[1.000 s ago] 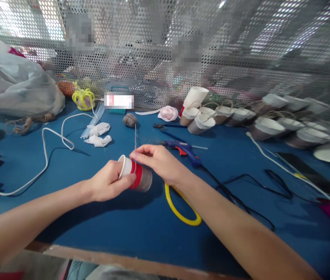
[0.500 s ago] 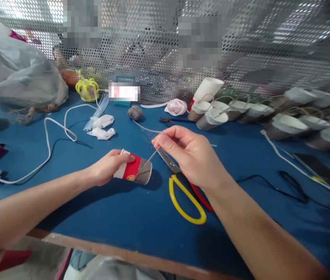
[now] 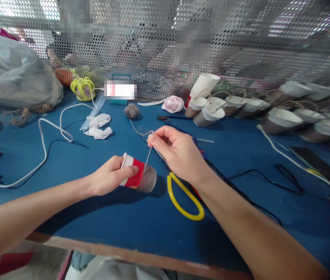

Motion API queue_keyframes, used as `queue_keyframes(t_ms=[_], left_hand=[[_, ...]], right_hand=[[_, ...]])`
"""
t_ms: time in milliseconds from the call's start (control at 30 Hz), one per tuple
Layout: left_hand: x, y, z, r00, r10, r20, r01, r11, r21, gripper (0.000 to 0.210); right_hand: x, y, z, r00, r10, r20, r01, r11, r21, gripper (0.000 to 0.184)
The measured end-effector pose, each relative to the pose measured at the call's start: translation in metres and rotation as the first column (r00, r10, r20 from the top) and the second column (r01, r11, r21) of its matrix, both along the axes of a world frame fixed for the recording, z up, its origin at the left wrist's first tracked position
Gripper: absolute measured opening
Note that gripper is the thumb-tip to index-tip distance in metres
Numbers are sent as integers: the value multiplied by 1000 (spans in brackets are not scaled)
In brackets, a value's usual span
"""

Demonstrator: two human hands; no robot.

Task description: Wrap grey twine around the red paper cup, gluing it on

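Observation:
My left hand (image 3: 112,175) is wrapped round a red and white paper cup (image 3: 136,179) lying on its side above the table, its base pointing right. Grey-brown yarn is wound around the base end of the cup. My right hand (image 3: 172,149) pinches the yarn (image 3: 147,158), which stretches taut from the cup up to my fingertips. From there the strand runs slack to a small grey ball of yarn (image 3: 131,111) further back. Beneath my right hand lie scissors with yellow (image 3: 185,199) and red handles, their blades mostly hidden.
Several yarn-wrapped cups with handles (image 3: 208,115) stand at the right, near stacked white cups (image 3: 206,84). Pliers (image 3: 165,118), a pink ribbon roll (image 3: 173,104) and crumpled white scraps (image 3: 98,132) lie behind. A white cable (image 3: 44,144) crosses the left; a perforated metal screen (image 3: 147,46) closes the back.
The cup has turned in my left hand, its base tilting further down and slightly right. My right hand has shifted a little left, and the taut yarn now stands steeper.

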State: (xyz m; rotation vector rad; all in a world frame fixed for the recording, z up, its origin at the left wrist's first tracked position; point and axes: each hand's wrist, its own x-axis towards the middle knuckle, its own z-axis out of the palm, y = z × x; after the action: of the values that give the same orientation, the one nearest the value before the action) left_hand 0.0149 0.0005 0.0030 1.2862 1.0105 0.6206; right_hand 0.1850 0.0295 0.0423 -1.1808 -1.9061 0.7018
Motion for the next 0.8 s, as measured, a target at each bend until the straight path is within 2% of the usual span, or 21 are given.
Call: queue_keyframes(t_ms=[467,633,800], left_hand=[[-2,-5,0,999,-50,-8,50,990,134,28],[-2,-8,3,995,-89,-44,97,962,257,29],[-2,-11,9,993,-74,-87,103,909,403,28]], right_hand=[[0,8,-8,995,17,100,-6,994,-110,20],[0,8,-13,992,51,114,-34,989,-143,21],[-2,7,-15,989,78,128,-53,981,-185,19]])
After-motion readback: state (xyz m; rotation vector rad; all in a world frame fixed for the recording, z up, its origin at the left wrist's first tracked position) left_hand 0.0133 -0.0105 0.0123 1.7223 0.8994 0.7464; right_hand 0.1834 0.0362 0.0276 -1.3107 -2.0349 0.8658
